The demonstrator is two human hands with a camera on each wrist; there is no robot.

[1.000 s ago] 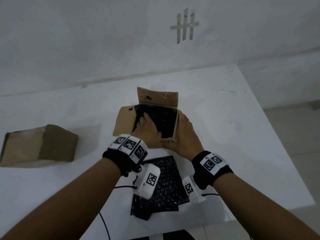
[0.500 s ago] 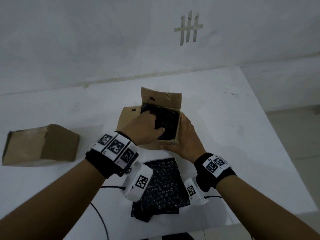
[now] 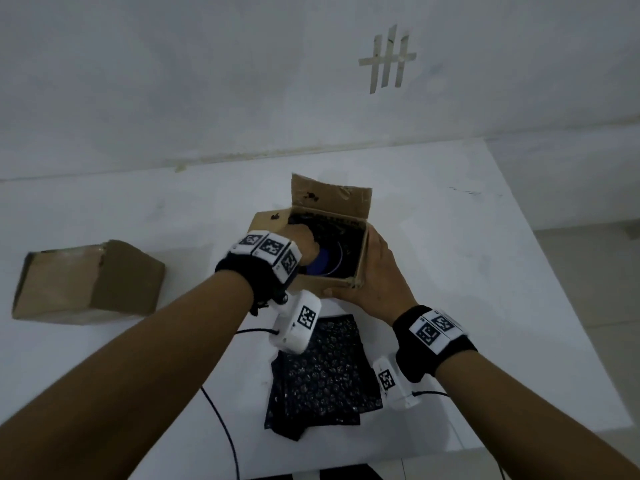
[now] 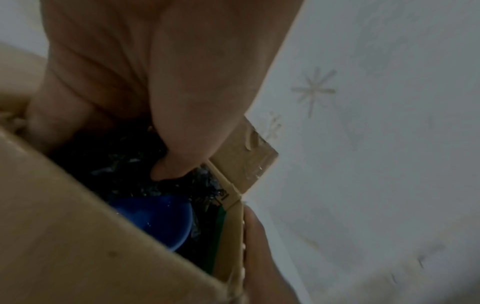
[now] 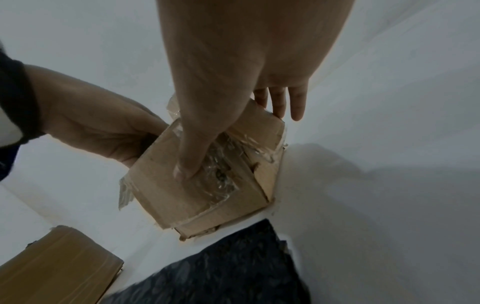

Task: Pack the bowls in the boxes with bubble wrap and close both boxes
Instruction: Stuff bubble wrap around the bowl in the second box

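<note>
From the head view I judge the job roughly half done: one box (image 3: pixel 86 282) sits well off to the left on the table (image 3: pixel 467 271), though I cannot tell whether its flaps are shut, while the open box (image 3: pixel 329 285) in front of me already holds a blue bowl (image 3: pixel 320 266) nested in dark bubble wrap; a spare sheet of bubble wrap (image 3: pixel 322 379) lies on the table just near me. What is left, as I read it, is finishing the padding and folding the flaps down. My left hand (image 3: pixel 304 245) reaches down inside the open box and my right hand (image 3: pixel 377 275) clasps its near right corner. In the left wrist view my thumb (image 4: pixel 179 160) presses into the wrap above the bowl (image 4: pixel 161 218); the other fingers are hidden, so I cannot tell whether they pinch the wrap. In the right wrist view my right thumb (image 5: pixel 192 156) lies flat on the taped near side of the box (image 5: pixel 166 191) and the fingers (image 5: pixel 283 102) run nearly straight along the far side, bracing it.
</note>
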